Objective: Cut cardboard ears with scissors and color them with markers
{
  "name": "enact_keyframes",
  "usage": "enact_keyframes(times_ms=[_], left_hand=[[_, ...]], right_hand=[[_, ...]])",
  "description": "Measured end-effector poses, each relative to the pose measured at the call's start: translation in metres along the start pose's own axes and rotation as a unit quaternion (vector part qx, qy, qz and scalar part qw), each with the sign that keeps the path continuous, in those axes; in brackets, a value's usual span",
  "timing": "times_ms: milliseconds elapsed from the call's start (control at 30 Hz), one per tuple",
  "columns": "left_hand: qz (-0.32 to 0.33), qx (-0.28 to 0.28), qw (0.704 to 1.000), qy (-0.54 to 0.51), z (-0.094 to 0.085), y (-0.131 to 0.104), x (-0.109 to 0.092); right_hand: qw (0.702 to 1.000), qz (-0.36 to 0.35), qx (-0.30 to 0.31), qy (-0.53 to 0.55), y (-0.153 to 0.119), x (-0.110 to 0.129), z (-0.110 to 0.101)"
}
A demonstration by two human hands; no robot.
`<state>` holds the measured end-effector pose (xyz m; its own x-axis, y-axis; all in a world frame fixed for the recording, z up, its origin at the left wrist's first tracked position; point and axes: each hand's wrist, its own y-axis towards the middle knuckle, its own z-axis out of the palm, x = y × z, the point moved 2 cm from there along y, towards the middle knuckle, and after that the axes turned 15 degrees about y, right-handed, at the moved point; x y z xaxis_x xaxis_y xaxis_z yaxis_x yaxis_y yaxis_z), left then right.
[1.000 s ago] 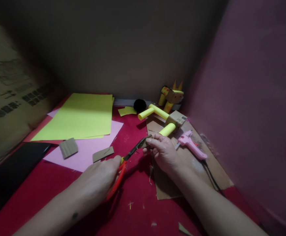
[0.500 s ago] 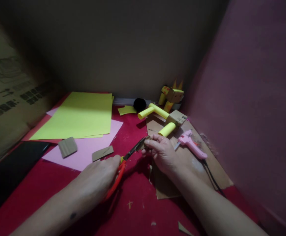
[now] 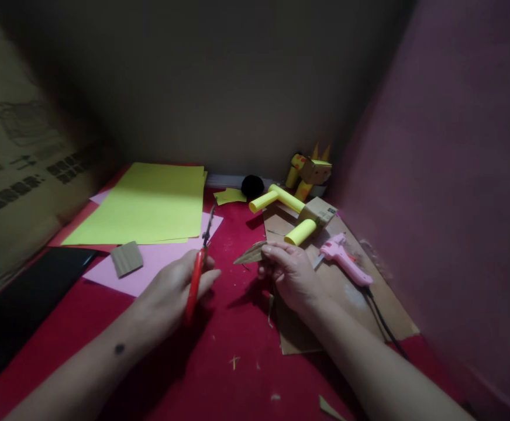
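My left hand (image 3: 178,286) is wrapped round the red handles of a pair of scissors (image 3: 197,275), whose dark blades point up and away from me. Between the thumb and fingers of my right hand (image 3: 292,272) is a small pointed piece of cardboard (image 3: 251,255), its tip directed left. The scissors and the piece are apart. Behind my right hand a cardboard box with yellow paper tubes (image 3: 301,232) lies on a flat cardboard sheet (image 3: 299,333). A pink glue gun (image 3: 345,260) rests on that sheet, to the right of my hand.
Yellow paper (image 3: 150,204) overlaps pink paper (image 3: 158,266) at the left, near a cardboard square (image 3: 126,259) and a black flat object (image 3: 31,304). A black pompom-like ball (image 3: 252,186) and a spotted yellow figure with a box head (image 3: 316,171) stand by the wall. Scraps dot the red surface (image 3: 220,380).
The scissors have come away from the cardboard piece, swinging left and upright in my left hand. More of the piece's pointed end shows in my right hand, which has barely moved.
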<state>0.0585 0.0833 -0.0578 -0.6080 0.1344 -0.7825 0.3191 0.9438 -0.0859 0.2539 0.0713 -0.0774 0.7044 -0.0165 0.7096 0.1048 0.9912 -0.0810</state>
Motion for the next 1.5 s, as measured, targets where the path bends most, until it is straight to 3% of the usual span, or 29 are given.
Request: enact_keyframes(times_ms=[67, 167, 433, 700, 833, 1067, 1500], left_hand=[[-0.021, 0.025, 0.998, -0.048, 0.001, -0.001, -0.010], [-0.015, 0.004, 0.997, -0.080, 0.003, -0.001, -0.018], [-0.047, -0.072, 0.975, -0.207, 0.002, 0.009, -0.005], [-0.020, -0.032, 0.981, -0.193, 0.004, 0.011, -0.002], [-0.015, -0.027, 0.977, -0.211, 0.004, 0.011, -0.003], [-0.018, 0.040, 0.989, -0.144, 0.012, 0.006, -0.013], [-0.022, 0.039, 0.990, -0.136, 0.015, 0.009, -0.009]], right_hand=[[1.000, 0.005, 0.009, -0.003, -0.002, -0.003, 0.002], [0.999, 0.024, 0.027, -0.005, -0.006, -0.007, 0.004], [0.985, 0.142, 0.091, -0.033, -0.010, -0.012, 0.003], [0.975, 0.139, 0.110, -0.137, -0.012, -0.016, 0.000], [0.983, 0.112, 0.096, -0.107, -0.011, -0.017, 0.003], [0.989, 0.066, 0.091, -0.096, -0.010, -0.015, 0.005], [0.983, 0.083, 0.123, -0.111, -0.014, -0.012, 0.011]])
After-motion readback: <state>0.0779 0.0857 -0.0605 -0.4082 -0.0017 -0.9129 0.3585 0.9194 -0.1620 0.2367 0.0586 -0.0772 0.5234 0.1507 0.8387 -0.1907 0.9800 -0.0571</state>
